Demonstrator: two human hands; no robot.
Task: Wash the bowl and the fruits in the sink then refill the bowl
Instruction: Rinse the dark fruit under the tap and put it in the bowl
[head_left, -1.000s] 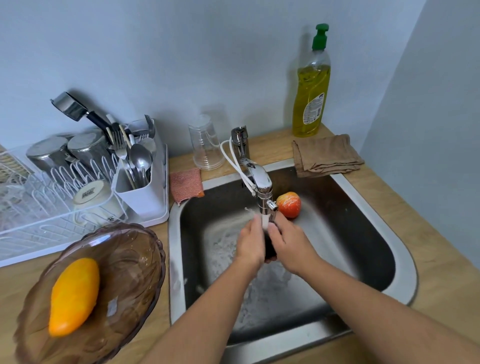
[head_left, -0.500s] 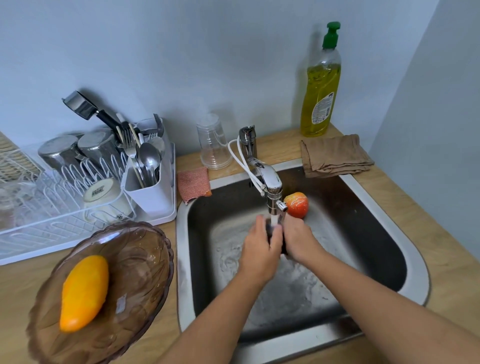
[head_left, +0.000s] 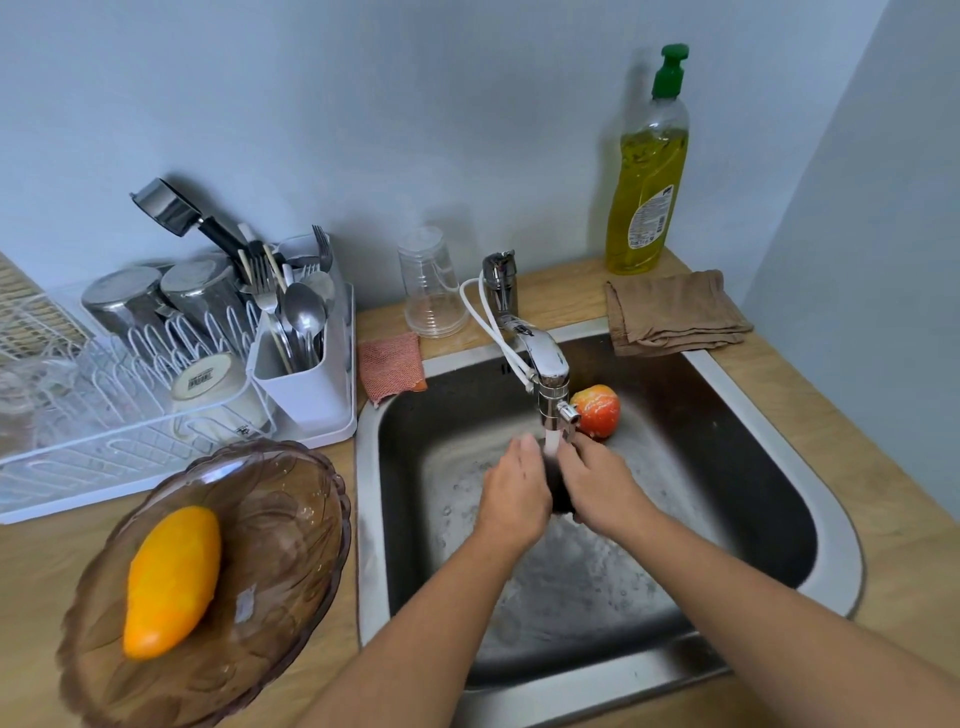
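While water runs into the steel sink (head_left: 769, 447), the brown glass bowl (head_left: 291, 561) holds a washed mango (head_left: 171, 579); left hand (head_left: 514, 496) and right hand (head_left: 602, 488) cup a dark fruit (head_left: 560, 493) beneath the tap (head_left: 545, 364). Next, probably: bowl it, rinse the apple (head_left: 600, 410).

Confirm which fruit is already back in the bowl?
The yellow mango: it lies in the brown glass bowl on the counter. The red apple sits in the sink, behind the tap.

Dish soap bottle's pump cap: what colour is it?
Green, on the dish soap bottle; head view.
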